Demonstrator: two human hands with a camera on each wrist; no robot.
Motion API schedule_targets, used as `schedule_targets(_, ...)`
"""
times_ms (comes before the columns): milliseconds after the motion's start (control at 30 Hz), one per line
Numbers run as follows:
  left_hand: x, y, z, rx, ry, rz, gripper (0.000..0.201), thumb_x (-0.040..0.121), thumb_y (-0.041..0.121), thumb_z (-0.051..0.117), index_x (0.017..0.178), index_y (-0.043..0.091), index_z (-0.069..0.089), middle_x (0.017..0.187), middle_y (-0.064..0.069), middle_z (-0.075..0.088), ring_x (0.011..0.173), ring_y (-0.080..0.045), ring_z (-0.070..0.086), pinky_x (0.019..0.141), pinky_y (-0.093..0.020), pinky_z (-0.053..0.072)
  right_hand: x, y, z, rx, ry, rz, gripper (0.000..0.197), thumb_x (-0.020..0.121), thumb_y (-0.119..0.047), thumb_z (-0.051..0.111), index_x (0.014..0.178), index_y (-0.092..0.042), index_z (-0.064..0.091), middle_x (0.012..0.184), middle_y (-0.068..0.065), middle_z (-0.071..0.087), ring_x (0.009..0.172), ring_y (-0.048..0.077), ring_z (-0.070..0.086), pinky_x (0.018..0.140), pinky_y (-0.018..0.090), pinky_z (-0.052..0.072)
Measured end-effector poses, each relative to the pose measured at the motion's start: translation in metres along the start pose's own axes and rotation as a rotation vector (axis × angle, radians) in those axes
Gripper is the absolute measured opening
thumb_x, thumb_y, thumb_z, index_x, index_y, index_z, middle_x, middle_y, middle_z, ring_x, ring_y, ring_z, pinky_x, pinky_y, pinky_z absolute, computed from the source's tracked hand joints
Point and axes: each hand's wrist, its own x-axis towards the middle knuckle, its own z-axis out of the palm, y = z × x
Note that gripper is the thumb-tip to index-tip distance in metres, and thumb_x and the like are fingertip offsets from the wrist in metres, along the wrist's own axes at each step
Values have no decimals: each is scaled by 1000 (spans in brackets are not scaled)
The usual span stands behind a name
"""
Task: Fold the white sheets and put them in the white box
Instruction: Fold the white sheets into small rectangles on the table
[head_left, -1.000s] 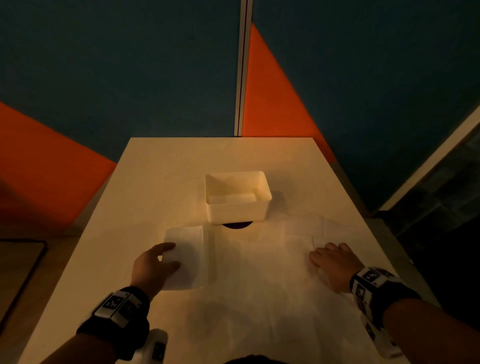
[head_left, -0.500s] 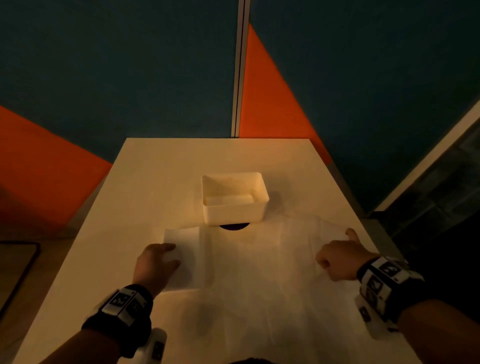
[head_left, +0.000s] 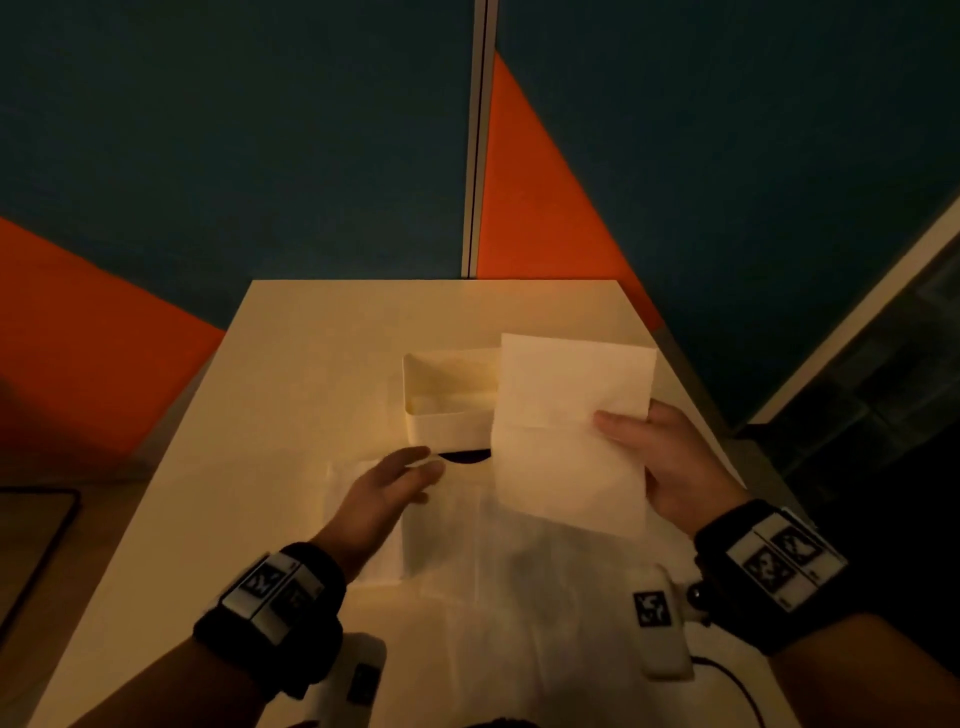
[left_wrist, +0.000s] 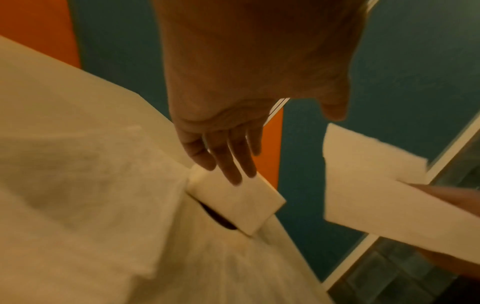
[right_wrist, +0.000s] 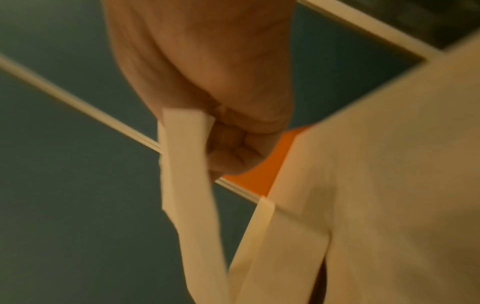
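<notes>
pale table (head_left: 322, 364), sheets spread, teal and orange wall panels (head_left: 234, 130)

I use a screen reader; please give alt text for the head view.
The right hand holds a white sheet up in front of the white box; the open left hand reaches over more sheets on the table.

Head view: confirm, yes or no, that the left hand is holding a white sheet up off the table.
No: the left hand is open over the table; the right hand holds the raised white sheet.
</notes>
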Motion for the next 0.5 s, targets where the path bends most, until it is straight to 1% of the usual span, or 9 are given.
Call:
schedule_targets(33, -1, 7, 4, -35, -32, -3, 61, 73, 59, 63, 124, 25, 56, 110, 2, 67, 101, -18, 63, 76, -24, 44, -2, 4, 5, 42, -7, 8, 25, 88, -7, 59, 112, -13, 65, 106, 9, 70, 97, 25, 65, 82, 39, 54)
schedule_targets(67, -2, 13, 8, -51, -60, 4, 61, 70, 62, 59, 120, 27, 59, 105, 2, 69, 97, -20, 65, 78, -28, 47, -3, 7, 10, 78, -19, 16, 27, 88, -6, 59, 114, -10, 64, 107, 11, 70, 96, 26, 66, 78, 37, 54)
schedule_targets(133, -4, 25, 14, -79, -117, 25, 56, 71, 66, 56, 111, 29, 65, 104, 2, 72, 98, -24, 65, 89, -37, 48, -6, 14, 18, 128, -52, 30, 26, 87, -4, 58, 113, -5, 64, 108, 15, 69, 92, 26, 67, 74, 35, 55)
schedule_targets(167, -5, 30, 17, -111, -145, 25, 54, 74, 66, 57, 110, 27, 66, 105, 2, 72, 99, -24, 65, 91, -38, 48, -7, 16, 21, 139, -62, 40, 25, 87, -3, 57, 111, -4, 64, 108, 17, 69, 90, 26, 67, 75, 36, 56)
schedule_targets(200, -6, 34, 19, -147, -164, 17, 52, 75, 63, 58, 110, 25, 67, 106, 2, 72, 99, -21, 66, 89, -37, 50, -8, 18, 23, 137, -72, 52, 25, 87, -2, 57, 111, -3, 64, 108, 18, 69, 90, 27, 67, 76, 37, 56)
schedule_targets(267, -8, 41, 23, -197, -190, 13, 44, 75, 48, 61, 108, 20, 68, 104, 0, 73, 95, -18, 68, 85, -35, 54, -10, 22, 26, 113, -104, 68, 26, 87, -1, 58, 112, -2, 63, 109, 20, 68, 93, 30, 67, 80, 39, 56)
schedule_targets(367, -8, 44, 26, -222, -187, 13, 29, 82, 21, 66, 108, 8, 68, 103, -10, 72, 92, -26, 69, 83, -41, 56, -12, 23, 26, 97, -152, 70, 26, 87, -2, 58, 113, -3, 63, 111, 19, 68, 95, 29, 66, 84, 41, 53)
schedule_targets(433, -9, 42, 26, -268, -165, 28, 27, 83, 14, 65, 107, 1, 67, 99, -15, 72, 86, -29, 68, 78, -42, 58, -13, 22, 23, 90, -188, 72, 25, 86, -4, 59, 111, -8, 65, 108, 13, 70, 92, 24, 68, 85, 42, 52)
schedule_targets(500, -9, 41, 25, -307, -140, 54, 23, 83, 12, 64, 102, 0, 67, 90, -14, 72, 77, -25, 68, 66, -37, 58, -15, 23, 21, 54, -247, 78, 28, 84, -3, 60, 110, -11, 65, 103, 7, 72, 89, 18, 69, 82, 39, 54)
